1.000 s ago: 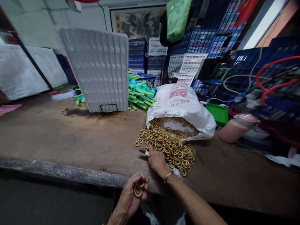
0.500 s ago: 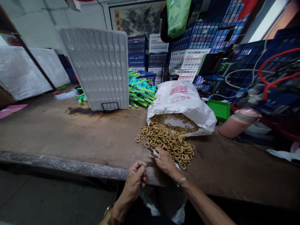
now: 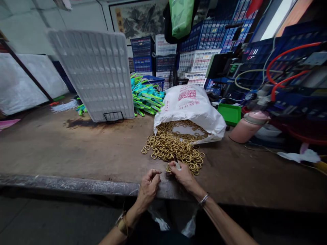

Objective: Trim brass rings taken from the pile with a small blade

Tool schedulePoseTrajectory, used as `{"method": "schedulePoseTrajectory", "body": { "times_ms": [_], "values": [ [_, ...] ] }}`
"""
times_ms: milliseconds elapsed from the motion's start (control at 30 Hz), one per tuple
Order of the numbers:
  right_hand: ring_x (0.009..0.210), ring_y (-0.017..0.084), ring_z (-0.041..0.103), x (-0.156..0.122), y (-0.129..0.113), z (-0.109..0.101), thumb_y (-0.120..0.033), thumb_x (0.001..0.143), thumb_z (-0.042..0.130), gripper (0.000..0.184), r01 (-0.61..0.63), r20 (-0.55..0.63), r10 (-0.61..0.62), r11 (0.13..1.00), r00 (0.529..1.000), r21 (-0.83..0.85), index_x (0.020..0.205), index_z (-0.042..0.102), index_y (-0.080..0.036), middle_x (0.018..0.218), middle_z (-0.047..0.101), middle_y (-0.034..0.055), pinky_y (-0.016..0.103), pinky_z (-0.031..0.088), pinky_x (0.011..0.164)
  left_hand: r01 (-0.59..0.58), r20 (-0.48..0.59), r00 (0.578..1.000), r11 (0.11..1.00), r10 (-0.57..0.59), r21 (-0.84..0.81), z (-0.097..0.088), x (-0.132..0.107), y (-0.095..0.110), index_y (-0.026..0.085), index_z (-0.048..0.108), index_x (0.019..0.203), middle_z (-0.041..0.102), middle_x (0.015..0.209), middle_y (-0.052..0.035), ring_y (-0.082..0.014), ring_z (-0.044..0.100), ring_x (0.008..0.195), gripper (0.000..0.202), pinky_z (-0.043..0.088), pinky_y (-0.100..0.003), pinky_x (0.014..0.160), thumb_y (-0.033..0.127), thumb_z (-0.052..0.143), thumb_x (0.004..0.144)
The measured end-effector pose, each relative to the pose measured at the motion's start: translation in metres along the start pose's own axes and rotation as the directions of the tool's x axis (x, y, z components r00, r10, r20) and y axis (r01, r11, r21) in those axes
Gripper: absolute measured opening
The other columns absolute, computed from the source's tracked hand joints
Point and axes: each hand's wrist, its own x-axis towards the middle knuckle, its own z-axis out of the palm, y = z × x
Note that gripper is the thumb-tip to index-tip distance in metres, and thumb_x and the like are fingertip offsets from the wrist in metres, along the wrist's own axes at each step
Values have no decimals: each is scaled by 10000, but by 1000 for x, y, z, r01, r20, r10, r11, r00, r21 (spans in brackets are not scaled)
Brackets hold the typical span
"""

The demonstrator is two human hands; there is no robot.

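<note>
The left hand (image 3: 148, 186), palm-up with two rings a second ago, is now turned over above the table edge (image 3: 84, 185), while the right hand's (image 3: 183, 175) tool (image 3: 177, 165), earlier pointing left, points forward.

Your left arm (image 3: 114, 235) and right arm (image 3: 224, 219) are slanting forward, toward each other. Your left hand (image 3: 148, 186) is curving inward with bent fingers; your right hand (image 3: 182, 174), nearby but not touching it, is pinching with its thumb and fingers.

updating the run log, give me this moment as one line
left hand: curled, contents unclear; right hand: holds small tool; rings: heaped at mouth of bag; bag: open, on table
</note>
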Motion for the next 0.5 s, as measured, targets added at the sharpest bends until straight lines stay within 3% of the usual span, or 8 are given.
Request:
{"method": "schedulePoseTrajectory", "body": {
  "times_ms": [167,300,400,500],
  "values": [
    [303,11,251,-10,-4,-4,-384,667,530,233,-177,146,144,953,979,246,754,491,-171,491,459,-85,156,170,319,-150,-18,988,979,154,137,9,2,5,151,628,858,524,632,15,-100,447,568,192,360,-200,560,246,564,702],
    [282,-6,208,-19,-11,-5,-385,648,556,261,-282,277,185,886,943,367,781,454,-186,495,462,-97,138,125,299,-229,95,972,960,216,162,15,3,5,170,655,864,598,746,-29,-155,514,718,194,386,-245,713,255,530,743],
    [286,-7,214,-22,-11,-3,-384,643,560,270,-321,319,196,855,927,407,791,442,-191,504,456,-102,133,142,302,-214,155,969,965,191,150,18,3,6,171,663,812,604,716,-29,-148,502,658,192,385,-239,673,287,520,758],
    [285,1,208,-22,-7,0,-428,677,519,259,-291,309,179,883,934,369,744,435,-192,501,450,-98,146,143,297,-178,151,976,972,155,152,17,3,8,169,651,732,569,634,-9,-130,463,584,188,367,-222,604,307,526,756]
  ]
}}
